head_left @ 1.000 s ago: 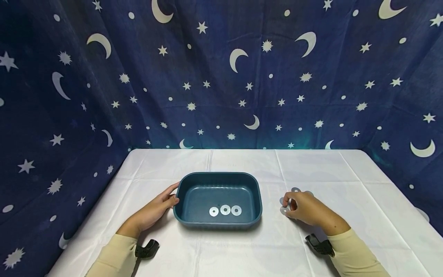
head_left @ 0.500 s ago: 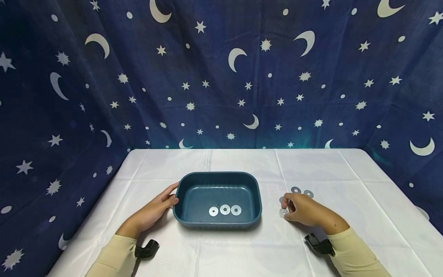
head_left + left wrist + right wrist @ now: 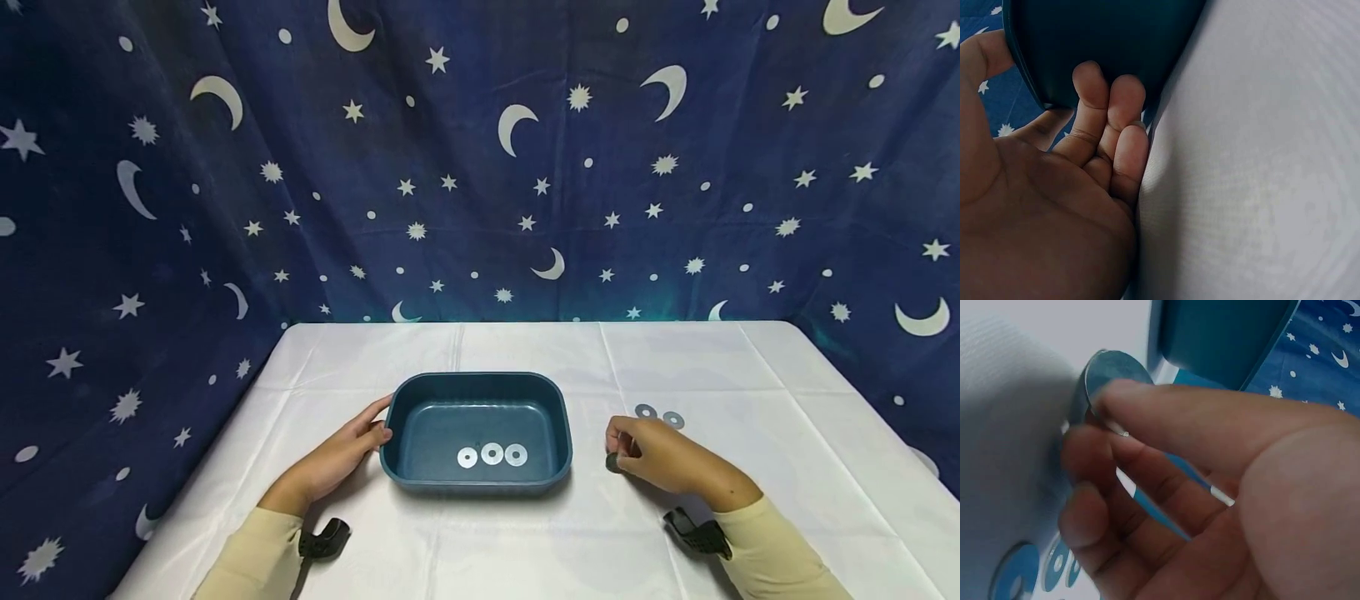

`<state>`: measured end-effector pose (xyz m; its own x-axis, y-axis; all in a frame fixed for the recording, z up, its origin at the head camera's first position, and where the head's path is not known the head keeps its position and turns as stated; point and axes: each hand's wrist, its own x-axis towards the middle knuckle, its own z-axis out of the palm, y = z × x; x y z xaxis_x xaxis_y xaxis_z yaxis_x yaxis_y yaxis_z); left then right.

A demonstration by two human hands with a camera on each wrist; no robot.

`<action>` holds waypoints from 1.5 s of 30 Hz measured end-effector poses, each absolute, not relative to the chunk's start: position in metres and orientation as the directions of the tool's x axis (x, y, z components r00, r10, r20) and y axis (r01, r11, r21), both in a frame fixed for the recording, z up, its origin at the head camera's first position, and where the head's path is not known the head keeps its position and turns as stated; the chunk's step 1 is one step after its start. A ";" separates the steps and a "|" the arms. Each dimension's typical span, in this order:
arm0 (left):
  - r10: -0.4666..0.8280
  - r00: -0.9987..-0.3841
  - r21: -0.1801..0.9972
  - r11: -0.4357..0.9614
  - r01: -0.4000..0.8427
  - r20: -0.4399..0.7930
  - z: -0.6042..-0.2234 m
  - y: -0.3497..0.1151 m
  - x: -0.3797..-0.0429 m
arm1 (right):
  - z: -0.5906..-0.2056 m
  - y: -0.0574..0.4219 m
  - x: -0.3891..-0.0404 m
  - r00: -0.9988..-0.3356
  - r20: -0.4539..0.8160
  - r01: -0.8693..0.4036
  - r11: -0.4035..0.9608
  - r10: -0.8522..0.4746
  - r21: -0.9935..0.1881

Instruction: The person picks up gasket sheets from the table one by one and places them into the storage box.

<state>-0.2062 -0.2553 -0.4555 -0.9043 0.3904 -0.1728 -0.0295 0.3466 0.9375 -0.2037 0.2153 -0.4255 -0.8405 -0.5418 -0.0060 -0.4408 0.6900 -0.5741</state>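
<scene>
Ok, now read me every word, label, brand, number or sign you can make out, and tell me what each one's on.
None: no words, labels, brands or numbers can be read.
The blue tray, the discs inside it and the disc in the right hand show no readable marking.
The curtain carries only moons, stars and dots.
Any print on the black wrist devices is too small to tell.

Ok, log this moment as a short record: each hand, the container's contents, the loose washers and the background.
Left hand: holding the blue tray at its left end
Right hand: pinching one washer
Tray contents: three washers visible
Loose washers: three on the white tablecloth; head view shows only two
Background: dark blue curtain with moons and stars
</scene>
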 end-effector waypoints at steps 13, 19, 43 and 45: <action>0.394 -0.904 0.945 0.324 -0.032 -0.166 -0.458 -0.245 -0.208 | -0.390 0.205 -0.192 -0.851 0.132 -0.491 0.681 -0.508 -0.543; 0.394 -0.903 0.945 0.326 -0.037 -0.171 -0.455 -0.245 -0.209 | -0.365 0.188 -0.195 -0.816 0.197 -0.557 0.648 -0.544 -0.520; 0.407 -0.901 0.947 0.321 -0.013 -0.150 -0.456 -0.256 -0.206 | -0.322 0.089 -0.229 -0.663 0.160 -0.689 0.513 -0.731 -0.513; 0.409 -0.900 0.945 0.326 -0.014 -0.154 -0.456 -0.256 -0.206 | -0.323 0.082 -0.232 -0.668 0.138 -0.675 0.517 -0.731 -0.527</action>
